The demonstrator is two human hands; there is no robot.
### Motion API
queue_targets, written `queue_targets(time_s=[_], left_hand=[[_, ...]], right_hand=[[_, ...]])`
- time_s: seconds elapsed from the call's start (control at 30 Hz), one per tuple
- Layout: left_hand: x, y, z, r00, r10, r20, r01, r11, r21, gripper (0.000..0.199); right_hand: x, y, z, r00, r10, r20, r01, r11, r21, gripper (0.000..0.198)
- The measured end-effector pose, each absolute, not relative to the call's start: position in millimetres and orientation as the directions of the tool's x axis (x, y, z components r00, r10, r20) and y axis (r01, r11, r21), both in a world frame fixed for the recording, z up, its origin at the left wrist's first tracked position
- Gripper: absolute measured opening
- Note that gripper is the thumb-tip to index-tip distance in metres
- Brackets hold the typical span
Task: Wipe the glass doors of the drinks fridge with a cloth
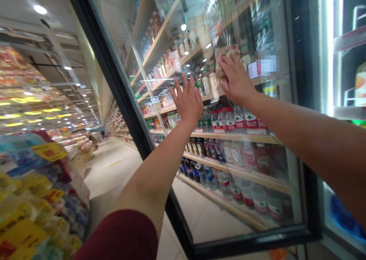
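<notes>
A glass cooler door (120, 92) with a black frame stands swung open in front of me, tilted in view. My left hand (188, 101) is stretched out against the glass with its fingers spread, holding nothing. Higher up and to the right, my right hand (237, 79) presses a patterned cloth (225, 50) to the pane. The cloth is pale with reddish marks and lies bunched under the fingers, so part of it is hidden. Bottles on shelves show in the glass behind both hands.
Right of the door is the lit cooler interior, with a shelf edge (350, 40) in view. Yellow-packaged goods (37, 191) are stacked at the lower left, under yellow signs (50, 152). A tiled aisle floor (111, 157) runs into the distance between shelves.
</notes>
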State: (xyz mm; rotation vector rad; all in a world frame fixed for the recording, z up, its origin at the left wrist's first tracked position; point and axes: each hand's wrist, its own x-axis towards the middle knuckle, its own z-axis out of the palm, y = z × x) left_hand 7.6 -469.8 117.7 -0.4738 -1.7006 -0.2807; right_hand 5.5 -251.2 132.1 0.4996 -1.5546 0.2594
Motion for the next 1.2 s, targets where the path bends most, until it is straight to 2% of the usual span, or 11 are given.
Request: queue_targets(time_s=[0.1,0.2,0.3,0.37,0.43,0.5,0.67,0.83,0.87,1.03,1.2], left_hand=[[14,-501,133,-0.195,0.264,0.945,0.485,0.863,-0.141,0.059],[10,-541,149,-0.221,0.333,0.917,0.525,0.833,-0.176,0.056],[0,-562,156,-0.129,0.232,0.964,0.503,0.853,-0.138,0.079],[-5,-563,155,-0.117,0.195,0.974,0.478,0.871,-0.117,0.09],[-8,-561,154,-0.129,0.202,0.971,0.466,0.877,-0.121,0.087],[-8,-558,153,-0.132,0.2,0.971,0.467,0.877,-0.117,0.082],[-8,-560,151,-0.097,0.214,0.972,0.475,0.868,-0.143,0.073],[-12,-559,148,-0.012,0.232,0.973,0.45,0.87,-0.202,0.075],[-13,-559,147,-0.005,0.234,0.972,0.435,0.876,-0.209,0.077],[-12,-555,143,0.001,0.234,0.972,0.369,0.903,-0.218,0.082],[-7,-555,143,-0.042,0.229,0.972,0.441,0.878,-0.188,0.082]], right_hand=[[8,-237,124,-0.039,-0.231,0.972,-0.481,0.857,0.185,0.06],[6,-225,127,-0.04,-0.09,0.995,-0.458,0.887,0.062,0.059],[-4,-236,131,0.028,0.044,0.999,-0.449,0.893,-0.027,0.065],[-9,-257,135,0.031,-0.026,0.999,-0.46,0.887,0.038,0.071],[-10,-280,143,0.004,-0.149,0.989,-0.481,0.867,0.132,0.07],[-6,-295,158,-0.016,-0.18,0.984,-0.48,0.864,0.15,0.067],[8,-318,190,-0.02,0.062,0.998,-0.337,0.939,-0.066,0.067],[5,-342,202,-0.073,-0.264,0.962,-0.391,0.895,0.216,0.057],[3,-342,207,-0.054,-0.245,0.968,-0.393,0.896,0.205,0.057],[-8,-332,226,0.085,0.098,0.992,-0.441,0.896,-0.05,0.062],[-22,-333,220,0.088,-0.169,0.982,-0.523,0.831,0.19,0.064]])
